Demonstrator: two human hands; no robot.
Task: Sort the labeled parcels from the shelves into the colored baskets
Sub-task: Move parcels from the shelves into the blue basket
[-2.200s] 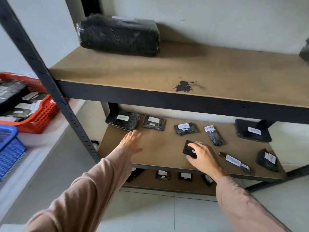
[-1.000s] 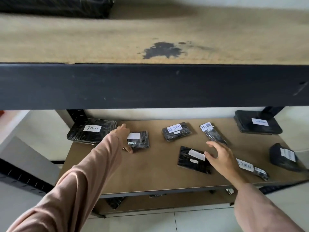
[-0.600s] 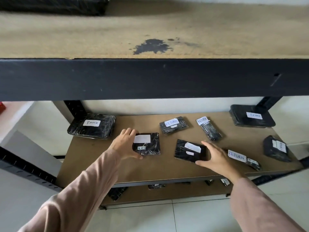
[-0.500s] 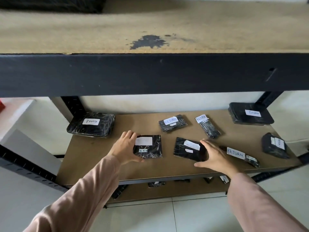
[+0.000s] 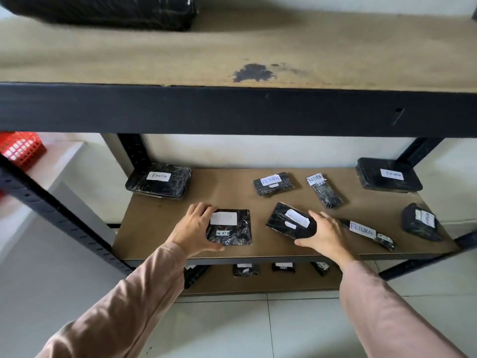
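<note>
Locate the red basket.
Head view, far left edge: the red basket sits on the white ledge, beyond the rack's left post.

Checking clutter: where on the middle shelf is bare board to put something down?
Bare: the shelf's front left corner, between the left hand and the big back-left parcel; also the back strip between that parcel and the middle RETURN parcel. Crowded: the right half.
</note>
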